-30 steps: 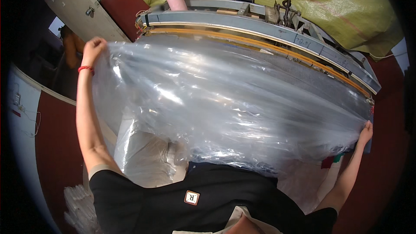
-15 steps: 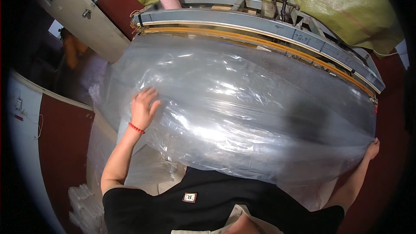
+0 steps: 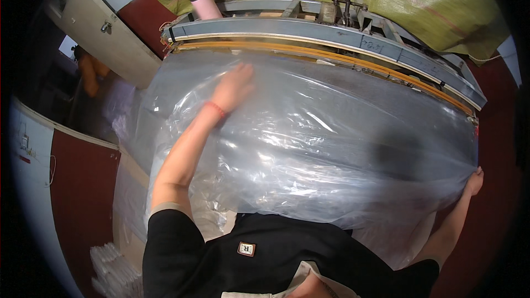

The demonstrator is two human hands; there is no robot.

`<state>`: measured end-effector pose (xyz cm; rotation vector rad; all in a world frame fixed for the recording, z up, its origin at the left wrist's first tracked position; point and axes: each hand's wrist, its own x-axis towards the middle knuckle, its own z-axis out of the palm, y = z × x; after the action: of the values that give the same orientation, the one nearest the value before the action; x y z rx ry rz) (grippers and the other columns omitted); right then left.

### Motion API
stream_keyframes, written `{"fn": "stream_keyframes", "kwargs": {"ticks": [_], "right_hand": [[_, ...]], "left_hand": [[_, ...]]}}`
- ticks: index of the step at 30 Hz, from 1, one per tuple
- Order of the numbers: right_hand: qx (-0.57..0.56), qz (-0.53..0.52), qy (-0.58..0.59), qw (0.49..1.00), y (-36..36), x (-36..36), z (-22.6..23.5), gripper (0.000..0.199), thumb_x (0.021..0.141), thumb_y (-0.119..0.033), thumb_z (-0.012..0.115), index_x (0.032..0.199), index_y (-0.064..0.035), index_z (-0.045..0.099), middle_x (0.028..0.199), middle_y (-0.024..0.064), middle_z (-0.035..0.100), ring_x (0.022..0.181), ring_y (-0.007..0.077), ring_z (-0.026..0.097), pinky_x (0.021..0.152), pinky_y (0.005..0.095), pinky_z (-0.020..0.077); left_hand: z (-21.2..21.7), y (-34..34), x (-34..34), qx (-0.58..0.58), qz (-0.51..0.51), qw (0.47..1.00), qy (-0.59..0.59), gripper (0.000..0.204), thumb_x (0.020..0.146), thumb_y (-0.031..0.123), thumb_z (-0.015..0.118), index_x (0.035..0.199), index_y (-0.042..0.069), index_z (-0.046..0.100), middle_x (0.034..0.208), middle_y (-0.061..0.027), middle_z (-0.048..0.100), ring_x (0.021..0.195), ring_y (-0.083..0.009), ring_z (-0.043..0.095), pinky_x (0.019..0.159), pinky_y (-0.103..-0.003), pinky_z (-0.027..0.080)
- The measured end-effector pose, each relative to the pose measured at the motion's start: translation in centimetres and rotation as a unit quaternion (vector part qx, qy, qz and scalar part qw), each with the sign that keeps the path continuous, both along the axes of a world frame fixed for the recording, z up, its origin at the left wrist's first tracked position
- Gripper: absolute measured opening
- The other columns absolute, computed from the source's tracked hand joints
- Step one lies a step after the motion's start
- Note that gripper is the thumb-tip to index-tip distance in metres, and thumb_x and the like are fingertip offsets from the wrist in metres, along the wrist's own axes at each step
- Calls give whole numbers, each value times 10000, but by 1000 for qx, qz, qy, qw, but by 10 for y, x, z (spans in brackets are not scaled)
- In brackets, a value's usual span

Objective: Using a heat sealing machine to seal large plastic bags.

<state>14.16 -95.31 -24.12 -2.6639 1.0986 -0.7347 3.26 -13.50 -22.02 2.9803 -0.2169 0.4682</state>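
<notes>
A wide sheet of clear plastic film [image 3: 287, 127] lies over the table in front of me, wrinkled and shining with reflections. My left hand [image 3: 236, 85], a red bead bracelet on its wrist, reaches across the film's far left part. Motion blurs it, but the fingers look stretched out and hold nothing. At the far right, my right hand [image 3: 475, 180] is closed on the film's side edge, and the film is drawn into folds towards it. The film's near edge hangs in front of my body.
A grey metal sealing bar [image 3: 320, 32] with an orange strip [image 3: 309, 49] spans the table's far side. Behind it stand a pink bottle [image 3: 202, 1] and a dark clamp [image 3: 346, 8]. Stacked plastic [image 3: 115, 267] lies at lower left, below a door [image 3: 105, 33]; a green-yellow sheet [image 3: 419, 0] hangs behind.
My left hand has moved forward and to the right over the film, towards the bar. The film's wrinkles have shifted. My right hand keeps its hold at the right edge.
</notes>
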Motion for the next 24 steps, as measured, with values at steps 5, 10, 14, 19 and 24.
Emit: {"fn": "stream_keyframes", "kwargs": {"ticks": [5, 10, 14, 19, 24], "right_hand": [[16, 75, -72, 994, -62, 3, -23, 464, 845, -437, 377, 1063, -61, 540, 1026, 178, 552, 945, 347, 512, 775, 389, 402], [112, 159, -193, 962, -96, -13, -32, 460, 850, -402, 419, 1037, -1, 544, 984, 159, 580, 893, 251, 544, 770, 331, 407], [258, 155, -260, 917, -91, -33, -23, 417, 854, -342, 457, 1019, 30, 550, 945, 109, 588, 854, 177, 531, 770, 289, 411], [292, 144, -311, 893, -93, -25, -5, 358, 844, -280, 492, 1029, 21, 551, 943, 88, 585, 834, 161, 538, 751, 271, 426], [428, 121, -370, 816, -41, 34, 35, 188, 813, -149, 496, 903, -23, 602, 808, 30, 583, 737, 136, 544, 667, 255, 446]], "left_hand": [[0, -2, 22, -2, 12, 997, -71, 292, 766, 231, 496, 1007, 73, 545, 1116, -87, 512, 1029, -265, 467, 833, -381, 398], [-1, -11, 45, -93, 161, 981, -59, 207, 708, 199, 626, 878, 80, 615, 987, -65, 575, 875, -267, 535, 726, -352, 436], [-3, -15, 48, -157, 132, 966, -158, 169, 681, 176, 647, 786, 50, 607, 845, -69, 580, 850, -274, 530, 707, -339, 432], [2, -6, 52, -30, 90, 984, -151, 130, 705, 142, 613, 772, 41, 565, 761, -99, 545, 779, -288, 510, 692, -368, 409], [25, 22, 55, -388, 129, 875, -262, 199, 834, 153, 372, 750, 16, 489, 681, -70, 481, 618, -184, 454, 605, -297, 380]]}}
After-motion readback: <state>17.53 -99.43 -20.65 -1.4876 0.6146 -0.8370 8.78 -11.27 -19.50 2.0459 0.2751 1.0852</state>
